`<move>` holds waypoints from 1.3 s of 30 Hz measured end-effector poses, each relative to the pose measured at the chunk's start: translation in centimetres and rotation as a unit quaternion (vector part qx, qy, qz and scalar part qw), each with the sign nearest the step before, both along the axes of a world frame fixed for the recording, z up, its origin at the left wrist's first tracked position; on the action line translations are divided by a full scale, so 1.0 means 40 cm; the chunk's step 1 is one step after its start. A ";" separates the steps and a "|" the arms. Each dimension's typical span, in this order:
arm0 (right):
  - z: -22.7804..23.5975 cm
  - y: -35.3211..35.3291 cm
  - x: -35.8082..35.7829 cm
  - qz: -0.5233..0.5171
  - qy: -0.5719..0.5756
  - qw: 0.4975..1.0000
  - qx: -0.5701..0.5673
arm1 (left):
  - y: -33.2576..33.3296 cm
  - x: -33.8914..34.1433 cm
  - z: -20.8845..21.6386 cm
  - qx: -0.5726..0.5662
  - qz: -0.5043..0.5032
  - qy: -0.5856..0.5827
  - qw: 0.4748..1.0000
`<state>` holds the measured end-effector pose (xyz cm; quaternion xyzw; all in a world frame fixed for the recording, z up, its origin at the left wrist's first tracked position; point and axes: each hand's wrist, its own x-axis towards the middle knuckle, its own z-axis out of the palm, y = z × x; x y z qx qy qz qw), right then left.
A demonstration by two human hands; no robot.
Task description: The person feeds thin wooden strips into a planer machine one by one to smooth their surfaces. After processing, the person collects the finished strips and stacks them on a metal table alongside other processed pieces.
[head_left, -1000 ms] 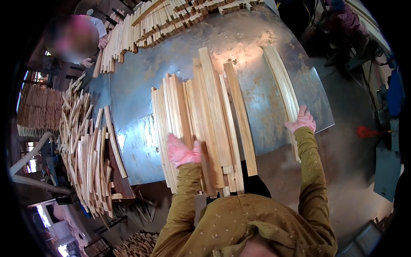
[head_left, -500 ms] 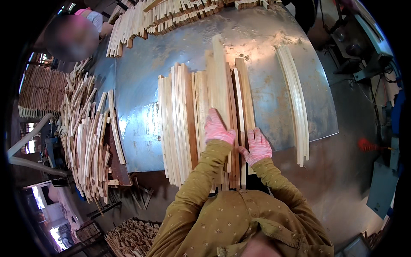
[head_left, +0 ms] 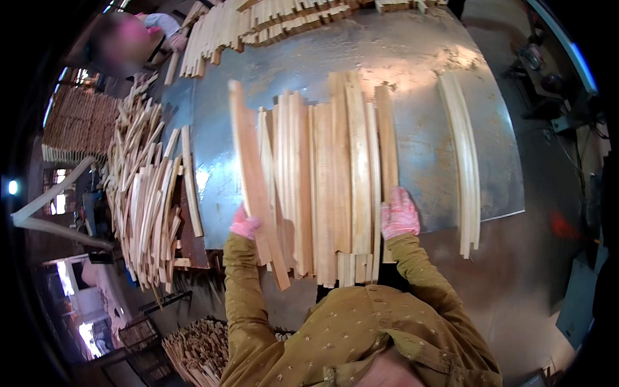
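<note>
In pink gloves, both my hands are at a row of pale wooden strips (head_left: 322, 193) lying side by side on a metal table (head_left: 425, 142). My left hand (head_left: 245, 224) is closed around a wooden strip (head_left: 246, 148) at the row's left end. That strip slants and appears raised above its neighbours; it partly hides my fingers. At the opposite end, my right hand (head_left: 401, 214) rests flat with fingers stretched against the outermost strip (head_left: 387, 135). The strips' near ends stick out past the table edge toward my body.
A small group of strips (head_left: 461, 155) lies apart on the right. More strips (head_left: 219, 39) are stacked at the far edge. A loose heap of strips (head_left: 145, 200) stands on the left. A co-worker's hand (head_left: 177, 42) is at the far left. Machinery (head_left: 548, 84) stands at the right.
My left hand has moved from the row's middle to its left end and now holds a slanted strip there. My right hand stays by the right end. The view has shifted slightly.
</note>
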<state>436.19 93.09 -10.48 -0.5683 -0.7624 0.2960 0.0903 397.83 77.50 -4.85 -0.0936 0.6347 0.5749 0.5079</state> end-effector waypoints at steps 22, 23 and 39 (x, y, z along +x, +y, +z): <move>0.136 -0.036 -0.160 0.063 -0.155 0.986 0.021 | 0.009 0.063 -0.036 -0.380 -0.490 0.377 0.688; 0.139 -0.036 -0.168 0.056 -0.149 0.987 0.013 | 0.038 0.086 0.017 -0.439 -0.533 0.379 0.616; 0.062 0.068 0.079 -0.179 0.459 0.830 -0.261 | 0.244 0.540 -0.044 -0.243 -0.433 0.622 0.606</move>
